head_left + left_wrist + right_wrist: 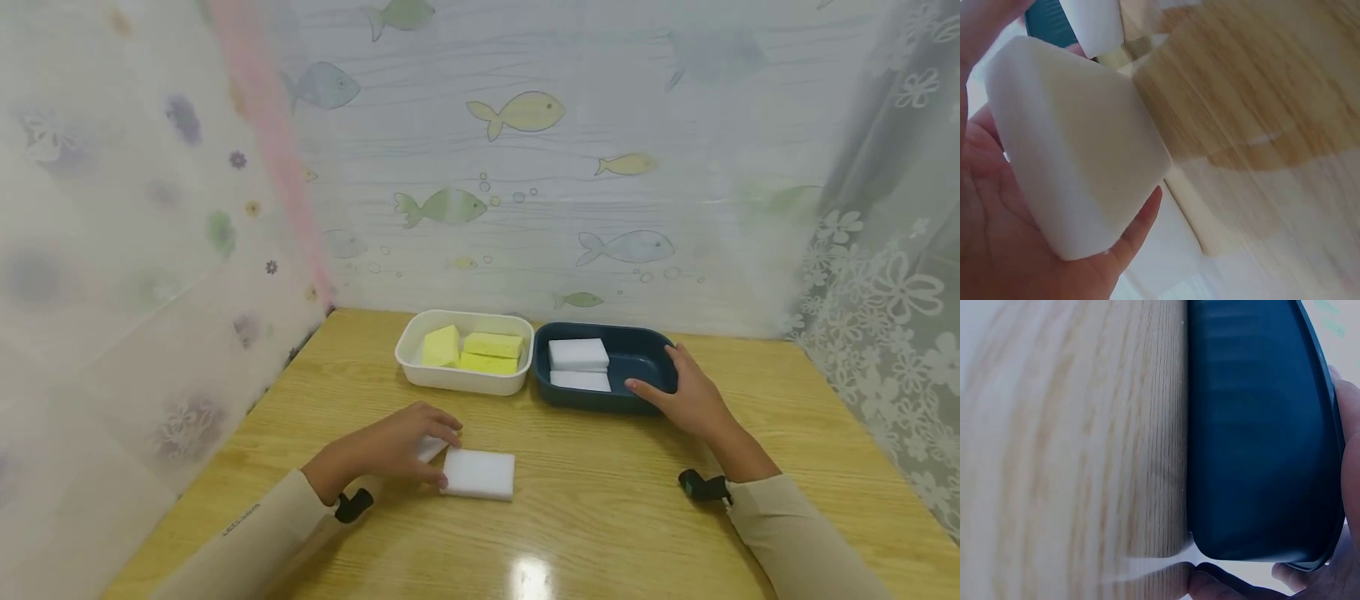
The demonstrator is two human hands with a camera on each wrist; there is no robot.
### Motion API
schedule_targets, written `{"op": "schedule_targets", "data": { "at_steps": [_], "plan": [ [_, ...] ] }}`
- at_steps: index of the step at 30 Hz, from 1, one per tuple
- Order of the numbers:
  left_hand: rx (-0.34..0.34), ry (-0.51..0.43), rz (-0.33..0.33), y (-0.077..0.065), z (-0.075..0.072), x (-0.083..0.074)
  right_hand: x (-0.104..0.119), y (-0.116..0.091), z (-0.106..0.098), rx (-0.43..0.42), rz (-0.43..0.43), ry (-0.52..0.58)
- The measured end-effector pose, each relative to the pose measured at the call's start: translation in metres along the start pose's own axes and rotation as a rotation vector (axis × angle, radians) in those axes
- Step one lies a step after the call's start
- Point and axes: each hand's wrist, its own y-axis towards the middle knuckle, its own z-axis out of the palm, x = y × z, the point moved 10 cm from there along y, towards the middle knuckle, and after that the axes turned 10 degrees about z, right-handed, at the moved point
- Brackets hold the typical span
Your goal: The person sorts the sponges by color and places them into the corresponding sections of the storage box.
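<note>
My left hand (pixel 397 442) holds a white sponge (pixel 1085 144) over the near middle of the table, thumb on one side and fingers on the other. The hand partly covers this sponge in the head view. Close to the thumb tip, another white sponge (pixel 480 473) lies flat on the wood. My right hand (pixel 693 396) grips the right end of a dark blue tray (pixel 600 403), thumb over the near rim and fingers at the right rim. Inside that tray, at its left, sit two white sponges (pixel 577 354).
A white tray (pixel 465 381) with yellow sponges (pixel 489 346) stands directly left of the dark blue one. Both are near the back of the wooden table (pixel 585 508). Behind it hangs a fish-patterned curtain (pixel 525 208), with flowered sheets on both sides.
</note>
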Motion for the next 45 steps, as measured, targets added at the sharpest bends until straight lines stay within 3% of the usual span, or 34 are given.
{"op": "schedule_targets", "data": {
  "at_steps": [9, 23, 29, 34, 45],
  "plan": [
    [0.031, 0.003, -0.057, 0.002, 0.005, 0.004, -0.002, 0.001, -0.002, -0.004, 0.010, 0.006],
    [-0.017, -0.014, -0.061, -0.001, -0.004, -0.004, 0.004, 0.004, 0.009, -0.009, -0.007, 0.003],
    [-0.058, 0.069, 0.008, 0.013, -0.017, -0.013, 0.003, 0.003, 0.007, -0.010, 0.005, 0.008],
    [-0.086, 0.063, 0.015, 0.028, -0.029, -0.017, 0.002, 0.003, 0.004, -0.017, 0.001, 0.005],
    [-0.126, 0.134, 0.102, 0.064, -0.049, -0.028, -0.002, 0.000, 0.001, -0.030, 0.000, 0.005]
  ]
}}
